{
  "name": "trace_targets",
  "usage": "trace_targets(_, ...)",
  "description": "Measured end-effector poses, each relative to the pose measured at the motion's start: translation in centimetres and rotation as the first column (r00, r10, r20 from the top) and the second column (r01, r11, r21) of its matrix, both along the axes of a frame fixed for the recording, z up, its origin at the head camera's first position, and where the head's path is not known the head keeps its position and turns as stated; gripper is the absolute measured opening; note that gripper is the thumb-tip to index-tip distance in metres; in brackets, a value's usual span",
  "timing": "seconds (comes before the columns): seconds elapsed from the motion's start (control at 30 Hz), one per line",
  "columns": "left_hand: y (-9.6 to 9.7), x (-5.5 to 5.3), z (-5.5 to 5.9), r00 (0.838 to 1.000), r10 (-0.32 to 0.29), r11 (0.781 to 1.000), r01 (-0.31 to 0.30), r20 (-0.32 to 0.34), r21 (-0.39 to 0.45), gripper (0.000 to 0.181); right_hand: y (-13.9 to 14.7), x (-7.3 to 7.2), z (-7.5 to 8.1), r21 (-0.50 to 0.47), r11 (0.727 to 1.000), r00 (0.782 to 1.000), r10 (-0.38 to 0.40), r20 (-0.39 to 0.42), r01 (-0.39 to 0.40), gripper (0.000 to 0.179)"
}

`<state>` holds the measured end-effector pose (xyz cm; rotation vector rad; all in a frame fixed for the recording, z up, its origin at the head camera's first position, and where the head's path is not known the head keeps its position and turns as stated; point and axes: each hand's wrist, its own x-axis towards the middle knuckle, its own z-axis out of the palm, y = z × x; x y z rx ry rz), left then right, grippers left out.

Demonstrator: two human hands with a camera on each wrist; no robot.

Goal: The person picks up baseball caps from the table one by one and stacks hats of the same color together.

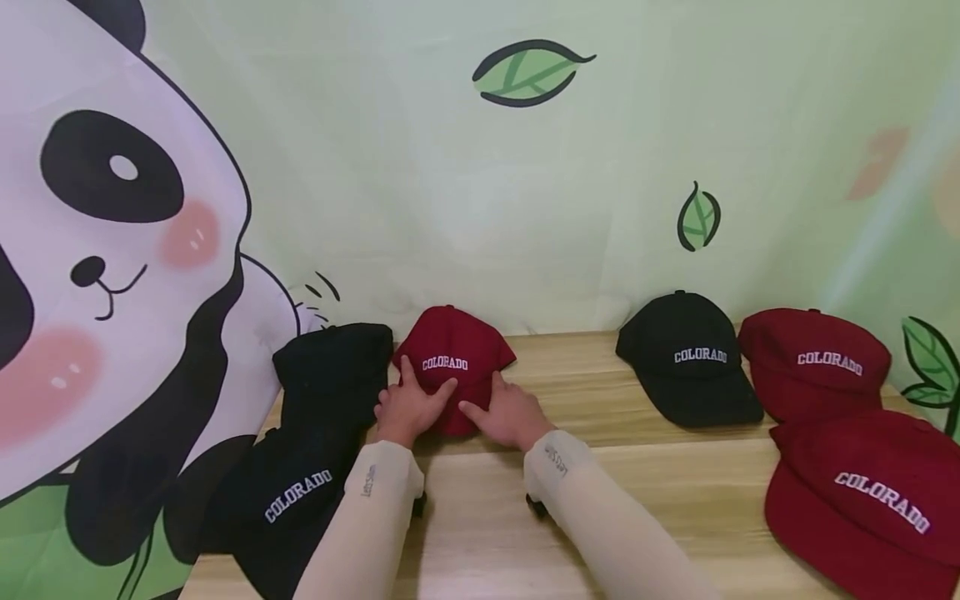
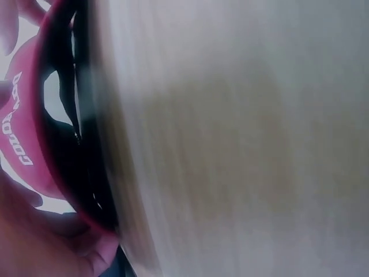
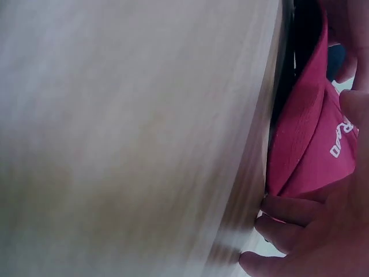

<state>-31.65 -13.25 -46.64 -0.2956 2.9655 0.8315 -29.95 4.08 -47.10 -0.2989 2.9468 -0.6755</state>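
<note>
A small red baseball cap (image 1: 450, 333) with white COLORADO lettering sits near the back of the table, its brim toward me. My left hand (image 1: 411, 406) grips the cap's left side, thumb over the brim and forefinger up along the crown. On the other side my right hand (image 1: 515, 414) holds the brim edge, its thumb pointing inward. In the left wrist view the curved brim edge of the red cap (image 2: 49, 156) shows a dark hollow beneath. The right wrist view has fingers (image 3: 291, 210) at the brim's corner, low by the wooden surface.
Two black caps (image 1: 330, 375) (image 1: 300, 492) lie left of my left arm. To the right stand a black cap (image 1: 693, 367) and two red caps (image 1: 813, 367) (image 1: 870, 500). A panda-print backdrop (image 1: 420, 167) rises behind the wooden table (image 1: 487, 517).
</note>
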Motion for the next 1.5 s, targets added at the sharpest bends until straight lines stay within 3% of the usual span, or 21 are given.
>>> trace_targets(0.23, -0.1, 0.2, -0.2, 1.000, -0.013, 0.999, 0.013, -0.006, 0.034, 0.100, 0.2, 0.2, 0.4, -0.053, 0.998, 0.999, -0.017, 0.041, 0.020, 0.092)
trace_targets(0.33, 0.0, 0.3, -0.5, 1.000, 0.006, 0.998, -0.005, -0.021, 0.065, 0.099, 0.3, 0.3, 0.6, -0.135, 0.990, 0.996, -0.037, 0.078, 0.047, 0.091)
trace_targets(0.57, 0.5, 0.2, -0.5, 0.998, 0.047, 0.980, -0.039, -0.038, 0.194, 0.098, 0.8, 0.3, 0.7, -0.349, 0.923, 0.985, -0.124, 0.122, 0.160, 0.086)
trace_targets(0.67, 0.7, 0.2, -0.1, 0.997, 0.071, 0.943, -0.061, -0.021, 0.326, 0.097, 1.1, 0.2, 0.4, -0.393, 0.898, 0.980, -0.169, 0.105, 0.197, 0.082)
trace_targets(0.83, 1.0, 0.1, 0.2, 0.996, 0.078, 0.825, -0.083, 0.033, 0.559, 0.088, 1.8, 0.2, 0.1, -0.426, 0.880, 0.977, -0.205, 0.063, 0.212, 0.080)
trace_targets(0.93, 0.9, 0.2, 0.2, 0.996, 0.066, 0.796, -0.091, 0.063, 0.598, 0.085, 2.3, 0.4, 0.3, -0.436, 0.876, 0.978, -0.202, 0.058, 0.207, 0.079)
trace_targets(1.27, 0.7, 1.1, 1.5, 0.997, 0.000, 0.799, -0.049, 0.082, 0.599, 0.076, 4.0, 0.4, 2.3, -0.469, 0.872, 0.987, -0.160, 0.002, 0.142, 0.073)
trace_targets(1.5, 0.8, 2.4, 3.0, 0.994, -0.038, 0.788, -0.031, 0.100, 0.615, 0.081, 6.0, 1.7, 3.5, -0.514, 0.849, 0.991, -0.134, 0.022, 0.126, 0.075)
